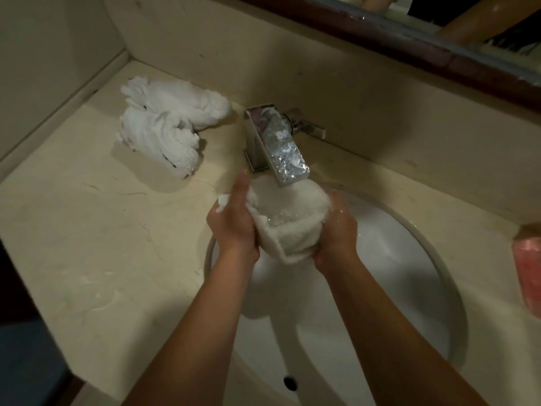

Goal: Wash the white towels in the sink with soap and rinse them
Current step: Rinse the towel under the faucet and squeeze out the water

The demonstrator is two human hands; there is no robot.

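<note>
A white towel (288, 219) is bunched into a cup shape above the white sink (409, 259), right under the chrome faucet (281, 148). Water runs from the spout and pools in the towel. My left hand (232, 218) holds the towel's left side, fingers pointing up toward the faucet with a bit of cloth poking out behind them. My right hand (336, 230) grips its right side from below. Two twisted white towels (167, 124) lie on the counter left of the faucet.
The beige stone counter (87, 230) surrounds the basin and shows wet streaks near its front left. A pink bottle (528, 273) stands at the right edge. The sink drain (290, 382) is near the bottom. A wall and a mirror frame run behind the faucet.
</note>
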